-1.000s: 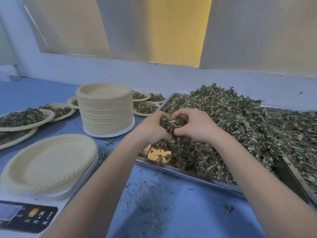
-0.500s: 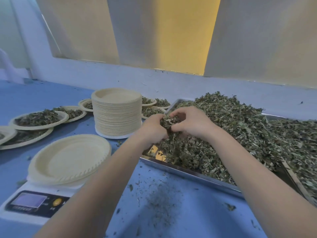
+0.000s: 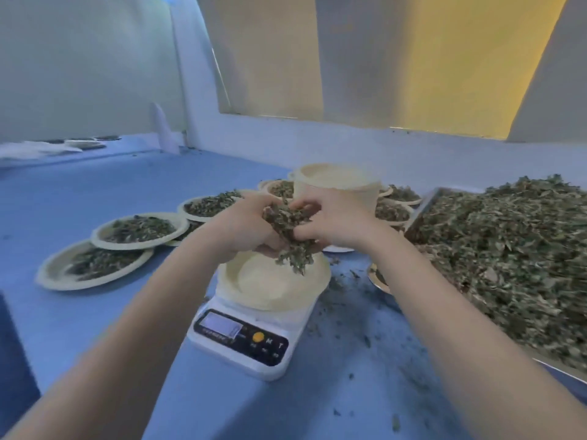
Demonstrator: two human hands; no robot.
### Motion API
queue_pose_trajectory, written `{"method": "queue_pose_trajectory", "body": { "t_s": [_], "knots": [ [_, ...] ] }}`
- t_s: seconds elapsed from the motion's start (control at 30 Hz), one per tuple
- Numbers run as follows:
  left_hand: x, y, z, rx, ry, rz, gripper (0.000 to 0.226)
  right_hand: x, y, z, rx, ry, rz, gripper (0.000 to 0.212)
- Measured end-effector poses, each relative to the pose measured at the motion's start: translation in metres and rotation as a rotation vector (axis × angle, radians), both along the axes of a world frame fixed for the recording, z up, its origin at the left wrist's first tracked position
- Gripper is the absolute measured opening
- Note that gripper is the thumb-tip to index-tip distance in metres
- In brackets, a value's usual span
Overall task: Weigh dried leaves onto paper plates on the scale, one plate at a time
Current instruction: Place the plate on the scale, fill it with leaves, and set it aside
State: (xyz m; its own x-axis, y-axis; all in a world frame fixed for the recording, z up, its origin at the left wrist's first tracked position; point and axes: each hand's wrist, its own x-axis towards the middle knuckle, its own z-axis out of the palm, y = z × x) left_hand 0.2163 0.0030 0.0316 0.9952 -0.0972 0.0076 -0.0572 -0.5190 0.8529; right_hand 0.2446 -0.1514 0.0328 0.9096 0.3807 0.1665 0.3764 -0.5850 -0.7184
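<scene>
My left hand (image 3: pixel 243 227) and my right hand (image 3: pixel 336 222) together grip a clump of dried leaves (image 3: pixel 289 231), held just above an empty paper plate (image 3: pixel 273 284). That plate sits on a white digital scale (image 3: pixel 244 341) with a lit display and an orange button. Some leaves dangle from the clump toward the plate. A large heap of dried leaves (image 3: pixel 505 249) fills a metal tray (image 3: pixel 379 281) at the right.
A tall stack of empty paper plates (image 3: pixel 336 185) stands behind my hands. Several filled plates (image 3: pixel 139 230) lie in a row at the left and more behind the stack. Leaf crumbs litter the blue table (image 3: pixel 95 312) around the scale.
Both hands lifted a clump of leaves out of the tray heap and carried it left, over the plate on the scale. The camera view swung left with them.
</scene>
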Motion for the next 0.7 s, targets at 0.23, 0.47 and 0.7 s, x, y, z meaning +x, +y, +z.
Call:
{"method": "queue_pose_trajectory", "body": {
  "t_s": [0.23,0.47,0.7],
  "knots": [
    [0.007,0.035,-0.024,0.326,-0.004,0.050,0.075,0.007,0.000,-0.012,-0.318,-0.029,0.019,0.044],
    [0.006,0.043,-0.059,0.091,-0.288,0.355,0.038,0.008,0.008,-0.025,-0.185,-0.155,-0.006,0.022],
    [-0.009,0.043,-0.082,-0.178,-0.445,0.527,0.034,0.006,0.018,-0.032,-0.139,-0.175,-0.022,0.013]
  ]
}}
